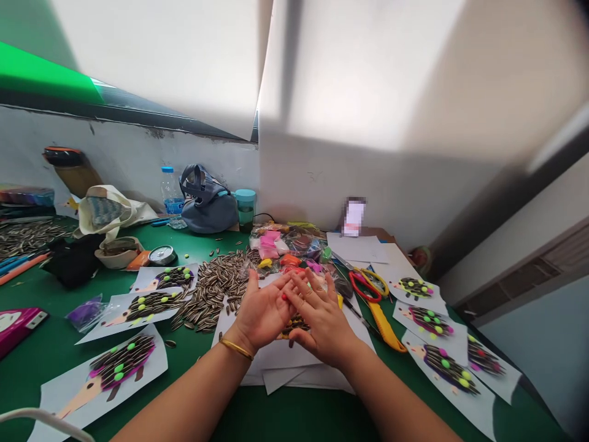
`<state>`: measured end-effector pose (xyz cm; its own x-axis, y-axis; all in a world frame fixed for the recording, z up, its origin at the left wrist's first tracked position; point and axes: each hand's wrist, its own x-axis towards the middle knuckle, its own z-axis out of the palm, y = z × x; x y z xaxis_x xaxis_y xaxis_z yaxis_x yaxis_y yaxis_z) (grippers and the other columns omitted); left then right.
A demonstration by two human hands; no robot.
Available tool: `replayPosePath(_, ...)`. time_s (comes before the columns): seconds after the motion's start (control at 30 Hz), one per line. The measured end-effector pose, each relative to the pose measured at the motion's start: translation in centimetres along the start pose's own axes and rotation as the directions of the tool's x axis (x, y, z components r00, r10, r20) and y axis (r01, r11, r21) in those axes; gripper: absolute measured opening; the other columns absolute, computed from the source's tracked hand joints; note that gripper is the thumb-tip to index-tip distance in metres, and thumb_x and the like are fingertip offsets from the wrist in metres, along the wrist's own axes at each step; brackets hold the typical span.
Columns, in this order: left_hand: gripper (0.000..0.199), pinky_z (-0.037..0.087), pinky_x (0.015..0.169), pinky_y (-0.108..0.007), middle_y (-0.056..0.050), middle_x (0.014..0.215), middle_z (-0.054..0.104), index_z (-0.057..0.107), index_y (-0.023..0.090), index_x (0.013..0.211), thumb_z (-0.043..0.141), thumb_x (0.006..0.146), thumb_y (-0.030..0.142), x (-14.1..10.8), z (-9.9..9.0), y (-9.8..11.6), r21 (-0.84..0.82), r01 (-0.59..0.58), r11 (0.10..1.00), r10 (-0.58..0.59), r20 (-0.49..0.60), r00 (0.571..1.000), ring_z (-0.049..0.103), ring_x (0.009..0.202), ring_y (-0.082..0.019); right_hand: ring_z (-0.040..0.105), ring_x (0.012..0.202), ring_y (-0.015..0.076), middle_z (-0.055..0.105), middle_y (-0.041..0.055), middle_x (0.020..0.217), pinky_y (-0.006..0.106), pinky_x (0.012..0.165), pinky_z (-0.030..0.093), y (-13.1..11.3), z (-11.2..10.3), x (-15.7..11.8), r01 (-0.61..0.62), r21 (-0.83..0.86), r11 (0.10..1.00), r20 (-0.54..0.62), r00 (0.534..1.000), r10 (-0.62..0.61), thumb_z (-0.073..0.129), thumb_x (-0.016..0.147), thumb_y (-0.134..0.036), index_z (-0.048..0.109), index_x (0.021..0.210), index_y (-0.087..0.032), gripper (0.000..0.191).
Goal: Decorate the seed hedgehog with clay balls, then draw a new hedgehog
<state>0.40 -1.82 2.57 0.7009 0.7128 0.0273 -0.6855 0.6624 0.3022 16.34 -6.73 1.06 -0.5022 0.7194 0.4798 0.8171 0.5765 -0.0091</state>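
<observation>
The left hand [261, 312] and right hand [323, 323] hang together over the middle of the near table edge, their fingers meeting and partly overlapping. A small red-orange bit [284, 296] shows by the left hand's fingers, but whether either hand is pinching it cannot be told. Just below the hands, partly hidden by them, lies a seed-covered paper hedgehog [294, 325] on a loose stack of white paper sheets [294, 370]. A gold bangle [236, 348] circles the left wrist. Toward the far edge, a heap of striped sunflower seeds [214, 288] spreads just left of the paper, with plastic bags of colored clay [280, 245] behind the hands. Finished hedgehog sheets fan along both sides: one large sheet [105, 380] sits near the left corner, and another [446, 368] runs along the right edge. Red-handled scissors [363, 286] and a yellow utility knife [384, 325] lie right of the hands on the green tabletop [289, 417]. A water bottle [171, 199], a dark bag [208, 201] and a teal cup [245, 207] stand along the far edge, against the wall.
</observation>
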Motion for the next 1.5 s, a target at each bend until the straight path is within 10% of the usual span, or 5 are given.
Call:
replayPosePath(0.53,0.078,0.048,0.083,-0.035,-0.017,0.120,0.062,0.051,0.013,0.131,0.025,0.087,0.071,-0.6,1.3,-1.1,0.113,0.136,0.984,-0.138,0.008,0.990,0.061,0.102,-0.027,0.045,0.127,0.0249,0.063,0.0023,0.123,0.048,0.110,0.032,-0.1,-0.5,0.5,-0.081,0.324,0.942,-0.198,0.968,0.151,0.054,0.090,-0.030,0.069,0.092,-0.026,0.016)
replayPosePath(0.67,0.071,0.049,0.085,-0.033,-0.017,0.120,0.062,0.057,0.012,0.123,0.029,0.089,0.068,-0.1,1.0,-0.6,0.159,-0.003,0.987,0.020,-0.109,0.994,0.061,0.106,-0.024,0.058,0.110,0.0239,0.067,0.0059,0.108,0.044,0.100,0.044,1.7,-1.2,-0.1,-0.153,0.474,0.867,-0.218,0.934,0.284,0.055,0.090,-0.033,0.069,0.088,-0.025,0.017)
replayPosePath(0.93,0.054,0.052,0.080,-0.031,-0.011,0.096,0.068,0.065,0.013,0.096,0.033,0.094,0.057,1.8,-2.4,2.0,0.330,-0.228,0.916,0.379,-0.528,0.760,0.066,0.090,-0.019,0.066,0.081,0.0184,0.071,0.0025,0.092,0.030,0.070,0.053,5.1,-1.6,-1.7,-0.525,0.486,0.698,0.348,0.849,0.396,0.059,0.082,-0.028,0.069,0.095,-0.024,0.016)
replayPosePath(1.5,0.047,0.052,0.070,-0.028,-0.009,0.084,0.067,0.064,0.014,0.092,0.034,0.096,0.049,2.1,-3.6,2.1,0.352,-0.187,0.917,0.379,-0.625,0.683,0.066,0.075,-0.016,0.065,0.074,0.0174,0.072,0.0017,0.084,0.028,0.064,0.050,5.0,-0.9,-1.4,-0.520,0.450,0.726,0.378,0.847,0.373,0.058,0.080,-0.024,0.070,0.083,-0.023,0.013)
